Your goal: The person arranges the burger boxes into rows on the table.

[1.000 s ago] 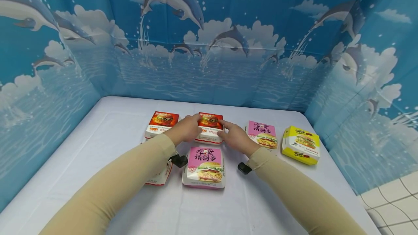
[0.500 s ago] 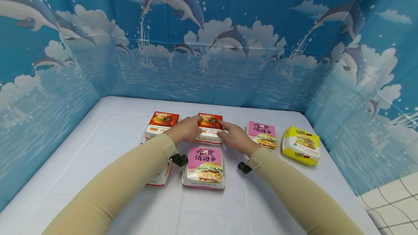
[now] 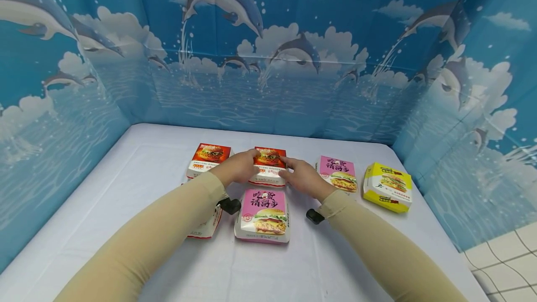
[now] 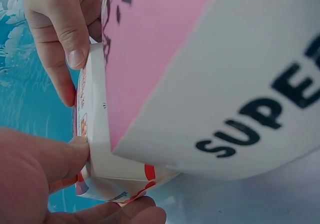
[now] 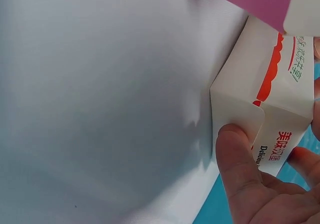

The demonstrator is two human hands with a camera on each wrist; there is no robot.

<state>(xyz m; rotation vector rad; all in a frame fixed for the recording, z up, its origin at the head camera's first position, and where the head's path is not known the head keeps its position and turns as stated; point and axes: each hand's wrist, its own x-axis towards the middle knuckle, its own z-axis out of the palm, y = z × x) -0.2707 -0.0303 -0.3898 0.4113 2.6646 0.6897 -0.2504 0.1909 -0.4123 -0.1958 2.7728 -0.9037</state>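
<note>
In the head view both hands hold the middle red burger box (image 3: 269, 156) in the far row, one on each side. My left hand (image 3: 245, 166) grips its left side and my right hand (image 3: 291, 169) grips its right side. The left wrist view shows my left thumb (image 4: 60, 156) pressed on the box's white side (image 4: 100, 154), with the right hand's fingers (image 4: 62, 39) curled over the far edge. My right thumb (image 5: 237, 154) presses the box's white corner (image 5: 265, 114) in the right wrist view.
A second red box (image 3: 208, 157) lies left of the held one. A pink box (image 3: 262, 213) sits just in front, another pink box (image 3: 337, 172) and a yellow box (image 3: 387, 186) to the right. One more box (image 3: 207, 227) is half hidden under my left forearm. Blue dolphin-print walls enclose the white table (image 3: 126, 185).
</note>
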